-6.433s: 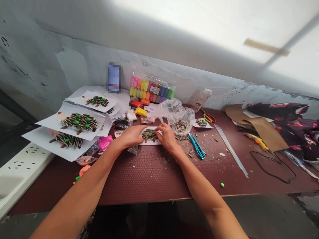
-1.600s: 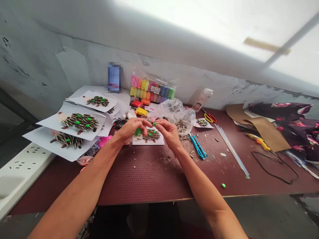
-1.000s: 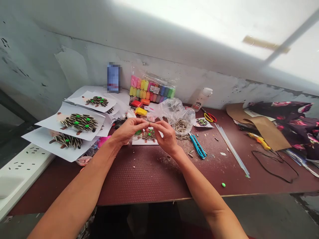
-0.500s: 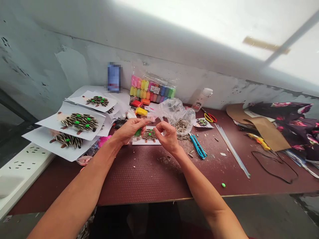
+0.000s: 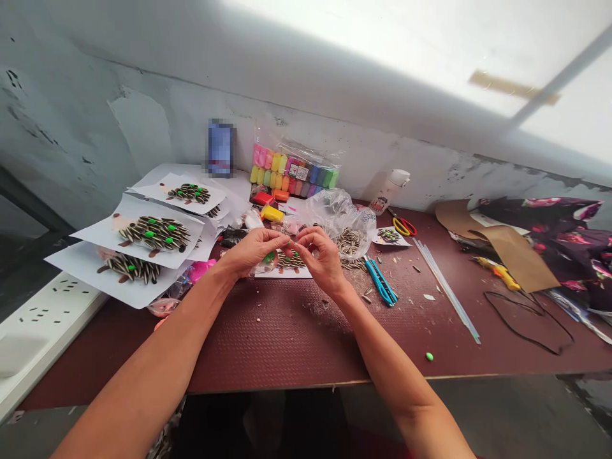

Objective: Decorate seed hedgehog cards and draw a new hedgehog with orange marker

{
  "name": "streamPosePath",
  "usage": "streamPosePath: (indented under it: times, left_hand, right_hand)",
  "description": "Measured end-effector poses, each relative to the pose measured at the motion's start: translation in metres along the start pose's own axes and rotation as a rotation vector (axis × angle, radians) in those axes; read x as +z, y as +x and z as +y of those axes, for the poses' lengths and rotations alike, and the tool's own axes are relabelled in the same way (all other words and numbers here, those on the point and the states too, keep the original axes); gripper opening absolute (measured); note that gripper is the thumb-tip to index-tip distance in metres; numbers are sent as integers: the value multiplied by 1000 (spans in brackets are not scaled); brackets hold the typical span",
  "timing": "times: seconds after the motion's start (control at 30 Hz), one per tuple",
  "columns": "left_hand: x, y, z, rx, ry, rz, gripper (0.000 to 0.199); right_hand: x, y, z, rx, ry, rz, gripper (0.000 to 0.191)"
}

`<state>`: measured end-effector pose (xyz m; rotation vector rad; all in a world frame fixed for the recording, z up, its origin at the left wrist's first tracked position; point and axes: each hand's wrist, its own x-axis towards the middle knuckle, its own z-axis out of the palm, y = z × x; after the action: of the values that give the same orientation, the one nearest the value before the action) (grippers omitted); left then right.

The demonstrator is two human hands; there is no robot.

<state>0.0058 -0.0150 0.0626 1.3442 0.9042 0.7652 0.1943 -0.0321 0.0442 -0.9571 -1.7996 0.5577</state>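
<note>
My left hand (image 5: 253, 250) is closed in a pinch, its thumb and forefinger meeting at a small bit of green clay (image 5: 289, 243). From the other side my right hand (image 5: 324, 256) pinches at the same bit, fingertips nearly touching those of the left. Just below the hands lies a white card (image 5: 282, 275) bearing a hedgehog picture of sunflower seeds (image 5: 288, 261) with green dots, partly covered by my fingers. Under the left hand shows a larger green lump (image 5: 269, 257) in clear plastic. Loose sunflower seeds (image 5: 350, 242) spill from a clear bag (image 5: 335, 207) beside my right hand.
Finished-looking hedgehog cards (image 5: 157, 233) are stacked at left near a power strip (image 5: 48, 319). Behind stand a pack of coloured clay (image 5: 294, 172) and a bottle (image 5: 389, 191). At right lie a blue cutter (image 5: 380, 280), scissors (image 5: 403, 225), glue sticks (image 5: 447, 290) and a glue gun (image 5: 500, 274).
My hands have come together, the right moving left and the left fingertips shifting right. The green bit now shows between their fingertips.
</note>
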Motion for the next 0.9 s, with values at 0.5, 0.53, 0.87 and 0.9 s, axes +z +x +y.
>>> streamPosePath:
  times: [0.5,0.53,0.87,0.9]
  left_hand:
    - [4,-2,-1,82,121,-190,44]
    - [5,-3,-1,83,125,-203,45]
    - [-2,-1,0,88,137,-139,40]
    - [-3,-1,0,84,144,-144,38]
  right_hand:
    - [1,-2,3,53,-65,-83,19]
    - [1,-2,3,64,-65,-95,18]
    - [-3,1,1,0,-7,-43,10]
    - [-5,1,0,-10,-2,-48,8]
